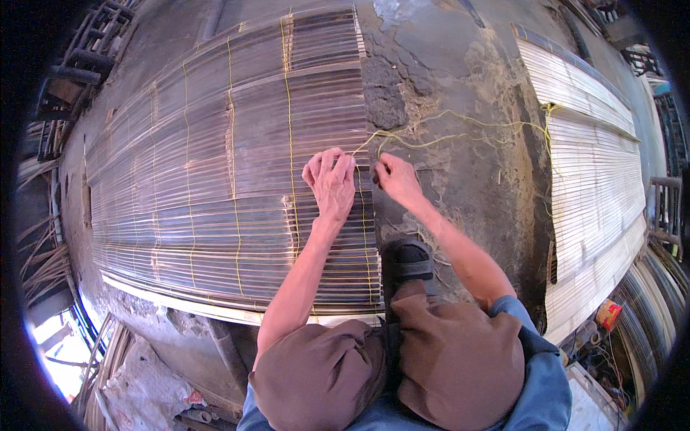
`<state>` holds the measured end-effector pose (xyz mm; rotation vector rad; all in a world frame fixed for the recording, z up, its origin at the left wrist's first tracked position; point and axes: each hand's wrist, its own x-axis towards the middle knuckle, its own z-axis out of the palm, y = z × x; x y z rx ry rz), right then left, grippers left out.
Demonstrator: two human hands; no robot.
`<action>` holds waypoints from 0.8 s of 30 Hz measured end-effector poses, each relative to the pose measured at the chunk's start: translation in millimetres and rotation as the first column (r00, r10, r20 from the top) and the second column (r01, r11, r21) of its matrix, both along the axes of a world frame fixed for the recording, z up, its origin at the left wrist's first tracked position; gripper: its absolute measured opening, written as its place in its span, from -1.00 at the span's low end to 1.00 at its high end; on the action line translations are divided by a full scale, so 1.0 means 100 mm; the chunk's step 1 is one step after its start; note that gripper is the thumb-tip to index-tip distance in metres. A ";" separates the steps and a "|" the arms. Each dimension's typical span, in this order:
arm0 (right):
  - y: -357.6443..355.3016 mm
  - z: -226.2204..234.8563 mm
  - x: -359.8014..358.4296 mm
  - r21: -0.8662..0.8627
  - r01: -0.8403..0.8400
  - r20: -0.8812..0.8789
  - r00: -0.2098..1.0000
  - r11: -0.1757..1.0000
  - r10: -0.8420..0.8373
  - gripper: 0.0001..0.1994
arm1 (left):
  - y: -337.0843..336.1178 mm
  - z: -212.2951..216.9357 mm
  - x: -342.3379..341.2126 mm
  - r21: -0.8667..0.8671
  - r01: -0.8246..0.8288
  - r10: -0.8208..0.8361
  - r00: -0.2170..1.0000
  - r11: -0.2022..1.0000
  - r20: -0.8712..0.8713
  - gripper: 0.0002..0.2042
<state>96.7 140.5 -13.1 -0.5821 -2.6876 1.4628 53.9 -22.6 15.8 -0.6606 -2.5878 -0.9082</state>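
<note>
Left hand (330,181): palm down, fingers spread and flat on the dark slat mat (215,165), pressing at the mat's right edge, about midway along that edge. It grips nothing that can be seen.

Right hand (397,179): just beside the left, off the mat's right edge, over bare ground. Fingers pinched narrow on the yellow twine (445,136); thumb and forefinger closed on the strand near the fingertips.

Twine runs from the pinch up and to the right across the dirt ground (460,86), looping loosely toward the near edge of the pale slat mat (589,165). Further yellow binding lines cross the dark mat in several rows, one directly under the left hand.

Person's sandalled foot (408,262) sits at the dark mat's near right corner, knees (402,359) below it.

Open room: a strip of ground between the two mats, right of the hands. Loose bamboo strips (43,258) lie beyond the dark mat's left edge.
</note>
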 end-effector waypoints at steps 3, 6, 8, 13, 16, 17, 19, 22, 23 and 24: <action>0.02 0.10 -0.21 -0.076 0.042 -0.077 0.996 0.996 -0.047 -0.76 | -0.02 0.07 -0.07 0.011 0.066 -0.066 0.996 0.998 0.053 -0.90; 0.05 0.36 -0.55 -0.076 -0.077 -0.141 0.988 0.994 0.066 -0.75 | -0.07 0.08 -0.21 0.069 0.143 -0.151 0.982 0.987 0.116 -0.87; 0.07 0.50 -0.75 -0.138 -0.170 -0.144 0.978 0.976 0.150 -0.76 | -0.03 0.03 -0.29 0.139 0.147 -0.174 0.964 0.979 0.204 -0.85; 0.01 0.63 -0.87 -0.314 -0.313 -0.166 0.948 0.896 0.273 -0.72 | -0.04 -0.01 -0.36 0.069 0.117 -0.134 0.934 0.991 0.331 -0.83; 0.13 0.63 -0.70 -0.653 -0.274 -0.082 0.952 0.706 0.294 -0.77 | -0.09 -0.05 -0.33 0.008 0.094 -0.089 0.913 0.996 0.398 -0.83; 0.20 0.66 -0.63 -0.702 -0.261 -0.087 0.955 0.662 0.284 -0.75 | -0.04 -0.06 -0.33 0.009 0.084 -0.081 0.922 0.996 0.378 -0.83; 0.27 0.44 -0.59 -0.536 -0.414 -0.096 0.896 0.736 0.434 -0.73 | 0.02 -0.08 -0.31 0.027 0.070 -0.075 0.930 0.997 0.361 -0.83; 0.21 0.35 -0.62 -0.360 -0.522 -0.179 0.852 0.773 0.492 -0.80 | 0.04 -0.08 -0.34 0.037 0.069 -0.078 0.926 0.997 0.369 -0.84; 0.14 0.39 -0.65 -0.312 -0.493 -0.162 0.870 0.812 0.466 -0.82 | -0.03 -0.09 -0.35 0.007 0.065 -0.063 0.922 0.998 0.383 -0.85; 0.10 0.47 -0.65 -0.262 -0.453 -0.139 0.891 0.852 0.431 -0.83 | -0.05 -0.10 -0.34 -0.019 0.068 -0.055 0.914 0.998 0.403 -0.85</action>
